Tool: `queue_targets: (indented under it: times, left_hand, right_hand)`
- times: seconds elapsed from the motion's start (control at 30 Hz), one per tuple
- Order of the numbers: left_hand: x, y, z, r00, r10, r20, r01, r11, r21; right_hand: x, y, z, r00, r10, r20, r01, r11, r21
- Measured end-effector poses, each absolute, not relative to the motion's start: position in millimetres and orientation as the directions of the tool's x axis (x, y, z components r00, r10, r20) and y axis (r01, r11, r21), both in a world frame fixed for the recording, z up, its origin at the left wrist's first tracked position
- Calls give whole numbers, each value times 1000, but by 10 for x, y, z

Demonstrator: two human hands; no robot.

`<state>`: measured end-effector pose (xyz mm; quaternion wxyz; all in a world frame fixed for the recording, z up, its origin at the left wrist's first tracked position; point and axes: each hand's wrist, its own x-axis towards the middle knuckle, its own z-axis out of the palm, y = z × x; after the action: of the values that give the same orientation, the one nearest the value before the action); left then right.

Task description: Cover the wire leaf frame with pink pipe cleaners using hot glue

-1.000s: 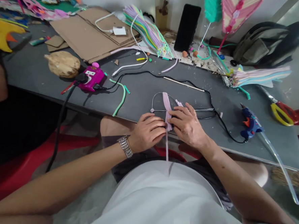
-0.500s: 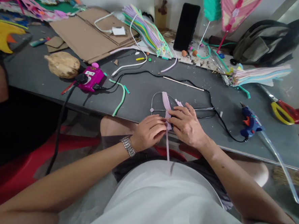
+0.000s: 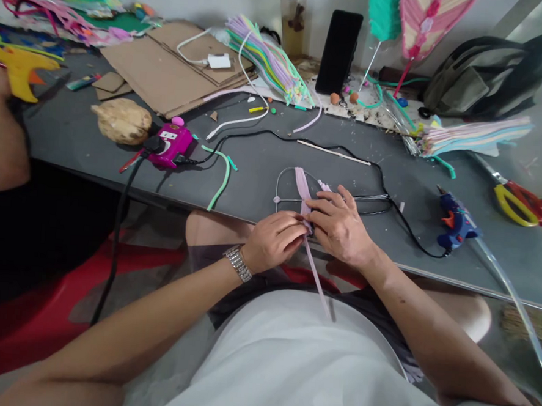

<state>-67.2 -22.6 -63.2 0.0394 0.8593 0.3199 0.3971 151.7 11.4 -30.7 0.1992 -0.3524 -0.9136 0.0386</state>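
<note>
A round wire frame (image 3: 278, 180) lies at the table's front edge, with pale pink pipe cleaners (image 3: 301, 183) laid side by side across it. My left hand (image 3: 275, 240) pinches the near end of the pink strip, where a loose pipe cleaner tail (image 3: 315, 270) hangs down toward my shirt. From the other side, my right hand (image 3: 338, 225) presses its curled fingers on the same pink strip, holding it and the frame. The fingertips of both hands nearly meet and partly hide the strip. A short pink bundle end (image 3: 324, 186) shows beyond my right fingers.
A blue glue gun (image 3: 457, 223) with a clear glue stick and scissors (image 3: 514, 196) lie at right. Its black cord runs to a magenta power block (image 3: 172, 145). Cardboard (image 3: 155, 70), a phone (image 3: 339, 53) and pipe cleaner bundles (image 3: 270, 59) stand behind. At left, another person's arm (image 3: 2, 131) is near a yellow glue gun (image 3: 24, 68).
The loose pipe cleaner tail has swung to the right. Both hands keep their hold in almost the same place, and the whole view has shifted slightly.
</note>
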Motion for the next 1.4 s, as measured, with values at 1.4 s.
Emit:
queue_targets:
  times: [1.4]
  left_hand:
    - [-586,-276,-630,396,646,652,645,-701,303]
  right_hand:
    - [1578,213,-364,-627,702,339,666,708,-235]
